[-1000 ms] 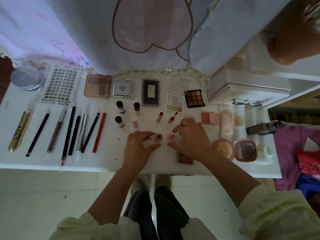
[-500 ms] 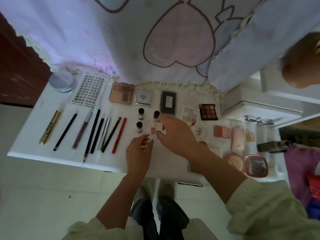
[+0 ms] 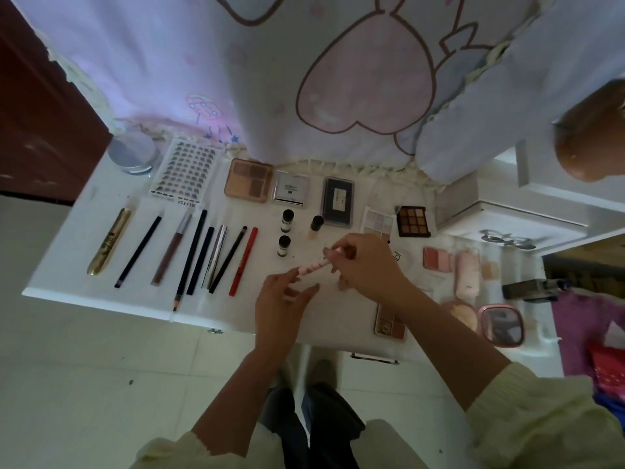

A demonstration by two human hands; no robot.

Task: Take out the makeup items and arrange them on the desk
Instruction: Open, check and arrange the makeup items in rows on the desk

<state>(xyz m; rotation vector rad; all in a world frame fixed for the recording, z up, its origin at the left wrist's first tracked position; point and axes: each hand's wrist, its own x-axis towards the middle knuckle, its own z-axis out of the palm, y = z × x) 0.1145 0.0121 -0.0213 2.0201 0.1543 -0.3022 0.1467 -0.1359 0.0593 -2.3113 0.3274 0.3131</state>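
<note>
The right hand [image 3: 368, 265] has its fingers curled round the far end of a slim pink-and-white striped tube [image 3: 313, 266], a firm pinch with the thumb underneath. The left hand [image 3: 282, 301] meets the near end of the same tube with its fingertips, the other fingers loose and nearly straight; whether it pinches the tube or only steadies it, I cannot tell. The tube is held slanted between the two hands, a little above the white worktop [image 3: 341, 316] and not touching it.

Just to the left of the fingers stand the small black-capped bottles [image 3: 284, 245], and beyond them lies the red pencil [image 3: 243, 262] at the end of a neat row. The step in hand seems to be placing this tube. To do it well, I would lower it flat on the bare place under the fingers, in line with the row (the upright bottles tip easily), and release only when it lies without rolling
</note>
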